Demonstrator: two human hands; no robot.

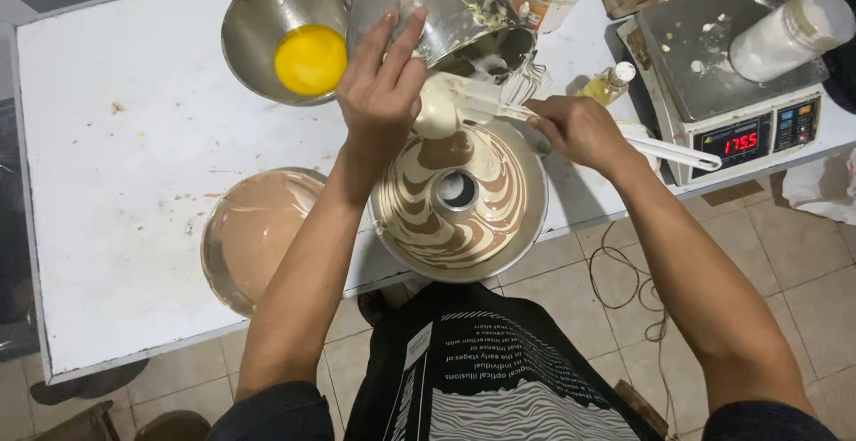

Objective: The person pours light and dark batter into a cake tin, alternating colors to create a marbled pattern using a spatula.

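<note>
A round tube cake pan (526,227) sits at the table's front edge, filled with swirled cream and brown batter around a centre tube. My left hand (382,89) holds a tilted steel mixing bowl (446,4) above the pan's far side. My right hand (580,129) grips a white spatula (664,149) whose blade, loaded with pale batter, is over the pan just under the bowl's rim.
A steel bowl of yellow liquid (308,57) stands at the back. A bowl of brown batter (254,227) sits left of the pan. At the right are a digital scale (713,75) with a white jar lying on it, a small oil bottle (606,82), a plastic cup and an egg tray.
</note>
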